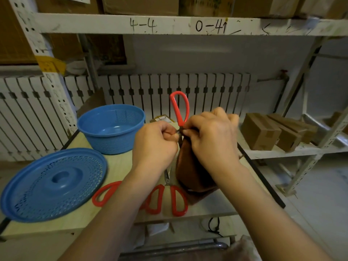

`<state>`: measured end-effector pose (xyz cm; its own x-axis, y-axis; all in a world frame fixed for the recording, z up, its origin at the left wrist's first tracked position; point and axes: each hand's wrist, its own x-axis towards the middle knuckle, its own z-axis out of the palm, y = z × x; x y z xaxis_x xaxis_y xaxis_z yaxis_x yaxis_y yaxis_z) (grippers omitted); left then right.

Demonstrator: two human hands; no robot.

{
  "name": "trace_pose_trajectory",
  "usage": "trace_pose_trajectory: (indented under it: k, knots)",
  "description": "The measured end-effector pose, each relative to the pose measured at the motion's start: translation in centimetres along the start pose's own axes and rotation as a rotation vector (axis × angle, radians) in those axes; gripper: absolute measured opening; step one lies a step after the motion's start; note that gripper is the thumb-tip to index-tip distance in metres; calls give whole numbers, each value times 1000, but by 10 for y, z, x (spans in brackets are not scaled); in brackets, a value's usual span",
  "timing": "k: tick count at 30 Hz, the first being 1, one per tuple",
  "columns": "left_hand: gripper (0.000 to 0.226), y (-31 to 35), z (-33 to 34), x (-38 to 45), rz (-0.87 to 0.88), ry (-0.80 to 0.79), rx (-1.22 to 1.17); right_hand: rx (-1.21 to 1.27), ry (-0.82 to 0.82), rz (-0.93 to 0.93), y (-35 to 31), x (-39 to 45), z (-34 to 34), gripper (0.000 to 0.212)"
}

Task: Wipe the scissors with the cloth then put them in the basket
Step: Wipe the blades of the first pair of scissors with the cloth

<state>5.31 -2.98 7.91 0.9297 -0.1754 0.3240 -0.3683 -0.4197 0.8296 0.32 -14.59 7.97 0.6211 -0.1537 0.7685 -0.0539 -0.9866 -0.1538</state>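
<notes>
lid (54,182): blue, one, flat on desk (116,162), far left of the hands.
basket (111,128): blue, one, open top, up-left of the hands; left hand nearer.
spare scissors (165,196): looks like two red-handled pairs on desk, below the hands; one partly hidden by forearm.
left hand (154,146): fingers curled, pinching held scissors near the pivot.
held scissors (179,108): one pair, between the hands, long axis upright, red handle up, blades down inside cloth.
cloth (190,170): brown, one, hangs under right hand.
right hand (212,140): clenched round cloth over blades.
step: wiping, judged; basket drop goes leftward.
boxes (273,130): several, shelf right.
</notes>
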Motion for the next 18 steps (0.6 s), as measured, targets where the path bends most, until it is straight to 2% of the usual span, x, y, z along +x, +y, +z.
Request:
trace_pose_trajectory:
  k: [4, 8, 13, 18]
  knots:
    - [30, -3, -2, -2, -7, -12, -15, -47, -19, 63, 7, 4, 2, 5]
    - [20, -8, -8, -1, -33, -47, -88, -47, -39, 148, 27, 8, -6, 6]
    - [15, -12, -17, 9, -115, -137, -184, 85, -37, 196, 41, 2, -10, 6]
    - [11, -12, -22, 9, -193, -299, -321, 206, -113, 222, 42, -4, -5, 9]
